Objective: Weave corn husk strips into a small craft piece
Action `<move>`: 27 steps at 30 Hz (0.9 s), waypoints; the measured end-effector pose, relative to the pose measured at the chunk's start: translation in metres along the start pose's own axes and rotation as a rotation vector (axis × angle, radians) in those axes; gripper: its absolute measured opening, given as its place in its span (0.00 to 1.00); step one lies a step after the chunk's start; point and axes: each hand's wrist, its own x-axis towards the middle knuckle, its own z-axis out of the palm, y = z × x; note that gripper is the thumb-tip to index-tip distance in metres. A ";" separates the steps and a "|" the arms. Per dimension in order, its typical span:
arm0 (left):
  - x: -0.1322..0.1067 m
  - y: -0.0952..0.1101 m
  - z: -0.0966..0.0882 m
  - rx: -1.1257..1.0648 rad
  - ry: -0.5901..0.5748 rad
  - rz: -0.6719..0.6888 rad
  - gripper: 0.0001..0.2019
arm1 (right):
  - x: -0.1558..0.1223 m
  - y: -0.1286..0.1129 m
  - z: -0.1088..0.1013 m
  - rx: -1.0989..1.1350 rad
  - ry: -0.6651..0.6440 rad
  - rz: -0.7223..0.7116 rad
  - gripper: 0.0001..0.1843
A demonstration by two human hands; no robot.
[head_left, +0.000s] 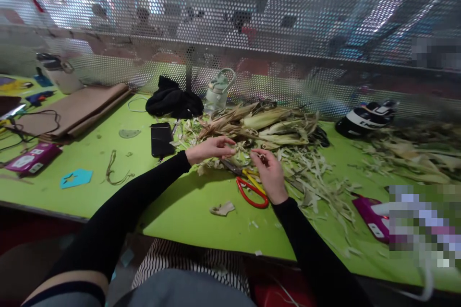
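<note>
My left hand (216, 147) is closed in a pinch at the near edge of the husk pile, with a pale strip of corn husk (240, 147) at its fingertips. Just to the right, my right hand (269, 172) also has thumb and fingers pinched together; what lies between them is too small to make out. Scissors with red and yellow handles (248, 194) rest on the table, partly hidden by my right hand. Behind both hands spreads a heap of dried corn husks (268, 122), and shredded husk (317, 172) is scattered to the right.
A phone (162, 139), black cloth (175, 98) and pale green bottle (218, 88) stand left of the heap. Further left are a blue card (76, 178) and purple box (34, 158). A black bottle (363, 120) and another purple box (372, 218) lie right. Perforated metal screen (230, 19) rises behind.
</note>
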 end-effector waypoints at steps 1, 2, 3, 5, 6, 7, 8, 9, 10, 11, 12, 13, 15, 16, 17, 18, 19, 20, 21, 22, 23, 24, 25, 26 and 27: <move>0.000 0.000 0.004 -0.141 -0.042 0.005 0.20 | -0.003 -0.003 0.002 0.021 -0.004 0.004 0.22; 0.000 0.000 0.006 -0.254 -0.070 0.010 0.19 | -0.005 -0.006 0.003 0.039 -0.008 0.005 0.22; 0.000 0.000 0.007 -0.312 -0.075 0.016 0.18 | -0.007 -0.008 0.005 0.055 -0.014 0.006 0.21; -0.001 0.000 0.007 -0.341 -0.063 0.027 0.15 | -0.011 -0.013 0.007 0.084 -0.044 0.007 0.20; -0.001 0.001 0.007 -0.329 -0.061 0.030 0.14 | -0.013 -0.015 0.008 0.099 -0.071 0.009 0.20; -0.001 0.001 0.006 -0.311 -0.067 0.031 0.13 | -0.015 -0.017 0.009 0.114 -0.103 0.011 0.19; -0.001 0.001 0.005 -0.293 -0.079 0.031 0.13 | -0.017 -0.018 0.010 0.128 -0.137 0.015 0.19; -0.001 0.000 0.005 -0.276 -0.093 0.029 0.12 | -0.018 -0.019 0.011 0.140 -0.170 0.018 0.19; 0.000 -0.001 0.005 -0.265 -0.106 0.027 0.12 | -0.019 -0.020 0.012 0.149 -0.198 0.022 0.19; 0.000 -0.002 0.005 -0.263 -0.114 0.024 0.12 | -0.020 -0.020 0.013 0.154 -0.218 0.026 0.19; 0.001 -0.004 0.006 -0.268 -0.116 0.021 0.12 | -0.020 -0.020 0.013 0.158 -0.231 0.031 0.19; 0.002 -0.005 0.007 -0.275 -0.114 0.016 0.13 | -0.021 -0.019 0.014 0.161 -0.237 0.035 0.19; 0.003 -0.008 0.008 -0.282 -0.110 0.003 0.13 | -0.020 -0.018 0.014 0.165 -0.241 0.044 0.20; 0.003 -0.008 0.008 -0.283 -0.107 -0.006 0.14 | -0.020 -0.017 0.014 0.166 -0.238 0.047 0.20; 0.003 -0.009 0.008 -0.283 -0.106 -0.020 0.14 | -0.020 -0.017 0.013 0.164 -0.234 0.049 0.20; 0.003 -0.009 0.008 -0.283 -0.108 -0.037 0.14 | -0.020 -0.017 0.013 0.160 -0.229 0.048 0.19; 0.003 -0.008 0.008 -0.286 -0.111 -0.054 0.14 | -0.020 -0.017 0.013 0.154 -0.221 0.046 0.19; 0.002 -0.008 0.008 -0.292 -0.115 -0.068 0.14 | -0.020 -0.018 0.012 0.146 -0.214 0.042 0.18; 0.002 -0.007 0.008 -0.299 -0.117 -0.078 0.14 | -0.020 -0.019 0.012 0.137 -0.207 0.037 0.18; 0.001 -0.005 0.008 -0.309 -0.118 -0.083 0.13 | -0.020 -0.020 0.011 0.127 -0.201 0.031 0.18; 0.001 -0.004 0.008 -0.319 -0.116 -0.084 0.13 | -0.019 -0.020 0.011 0.116 -0.196 0.025 0.17; 0.000 -0.003 0.008 -0.330 -0.109 -0.085 0.13 | -0.019 -0.021 0.010 0.104 -0.192 0.018 0.17; 0.000 -0.002 0.007 -0.341 -0.103 -0.090 0.13 | -0.019 -0.022 0.010 0.092 -0.189 0.011 0.17; 0.000 -0.002 0.007 -0.348 -0.098 -0.098 0.13 | -0.019 -0.022 0.010 0.080 -0.185 0.003 0.17; 0.000 -0.002 0.007 -0.352 -0.095 -0.107 0.13 | -0.018 -0.023 0.010 0.067 -0.183 -0.004 0.17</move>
